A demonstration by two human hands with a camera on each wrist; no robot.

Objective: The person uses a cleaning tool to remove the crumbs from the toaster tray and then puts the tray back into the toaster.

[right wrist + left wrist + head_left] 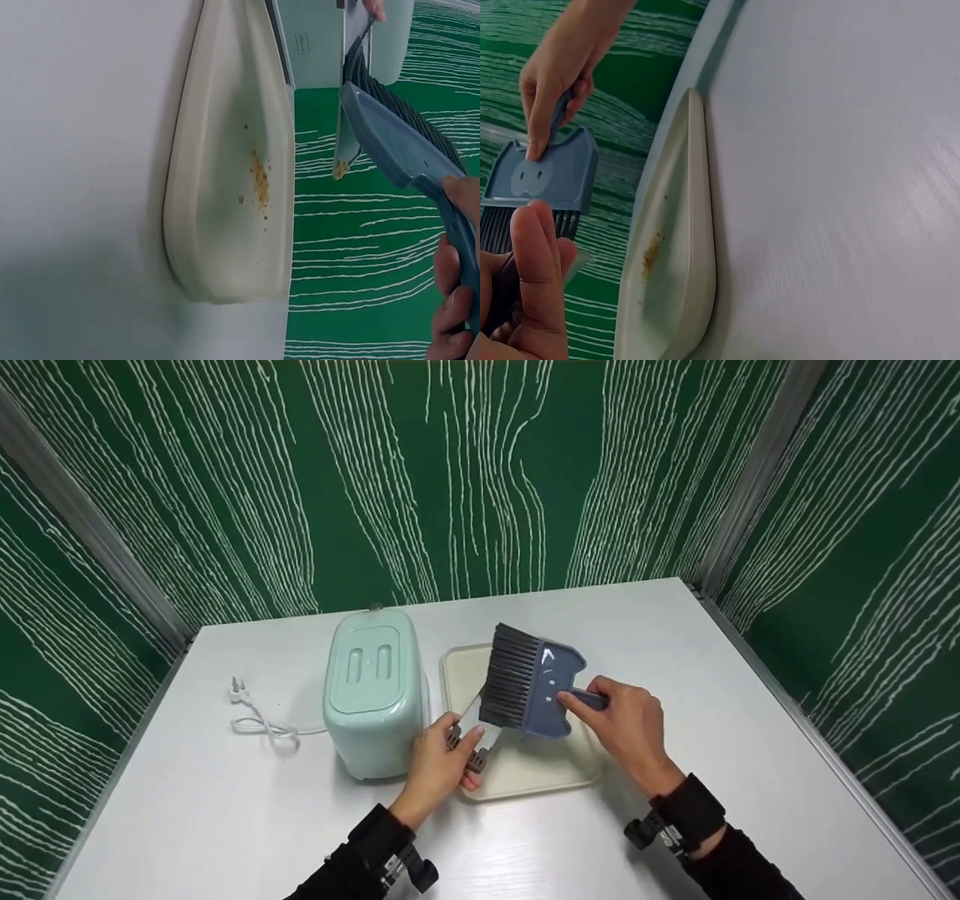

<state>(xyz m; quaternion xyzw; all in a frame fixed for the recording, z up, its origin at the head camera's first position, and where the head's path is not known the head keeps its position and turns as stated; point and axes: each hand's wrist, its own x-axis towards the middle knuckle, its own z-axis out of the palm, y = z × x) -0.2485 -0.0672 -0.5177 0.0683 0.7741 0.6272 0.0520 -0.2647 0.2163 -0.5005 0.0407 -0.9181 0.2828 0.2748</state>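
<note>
My left hand (437,761) grips a crumb tray (490,735) by its dark slotted end; the metal sheet is tilted over a cream tray (551,780). Crumbs (340,169) cling to a lower corner of the metal in the right wrist view. In my right hand (630,727) is the handle of a blue-grey brush (553,682) with a face printed on it. Its dark bristles (510,675) lie across the crumb tray and hide part of it. More brown crumbs (260,184) are scattered in the cream tray.
Left of the cream tray stands a mint-green toaster (375,697) with a two-slot top. Its white cord (270,727) and plug (238,690) lie on the white table (202,810). Green, white-streaked walls (480,472) rise behind and at the sides.
</note>
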